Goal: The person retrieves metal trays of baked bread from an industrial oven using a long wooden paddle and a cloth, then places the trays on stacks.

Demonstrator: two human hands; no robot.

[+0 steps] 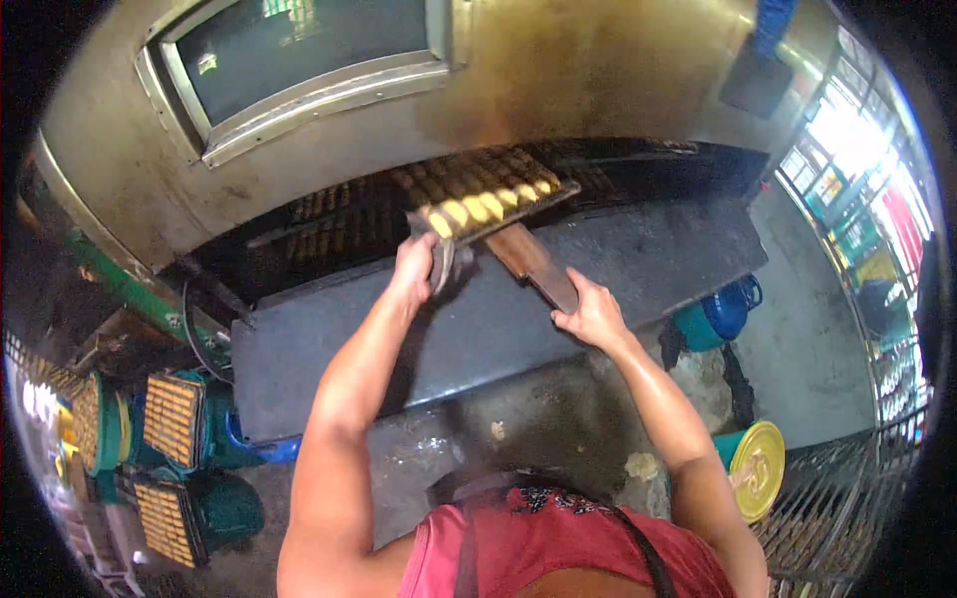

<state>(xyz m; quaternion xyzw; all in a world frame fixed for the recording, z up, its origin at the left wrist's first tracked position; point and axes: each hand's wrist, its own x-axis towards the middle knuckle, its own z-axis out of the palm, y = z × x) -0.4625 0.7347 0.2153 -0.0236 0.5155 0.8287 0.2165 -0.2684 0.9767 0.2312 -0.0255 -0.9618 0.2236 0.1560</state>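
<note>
A dark metal tray [528,199] with a row of pale yellow pieces [480,207] along its near side sits in the mouth of a long, dark oven opening. My left hand [417,264] grips the tray's left corner with a greyish cloth or mitt [445,261]; which of these it is, I cannot tell. My right hand [588,309] is closed on a wooden paddle [528,259] that reaches up under the tray. Below them runs a dark metal ledge [349,354]. Inside the opening, further rows of pieces [319,229] show dimly.
The steel oven front [538,80] has a window [299,55]. Trays of baked pieces [171,419] rest on teal bins [229,503] at lower left. A blue bin [723,314], a yellow-lidded container [758,468] and metal racks [827,518] stand at the right.
</note>
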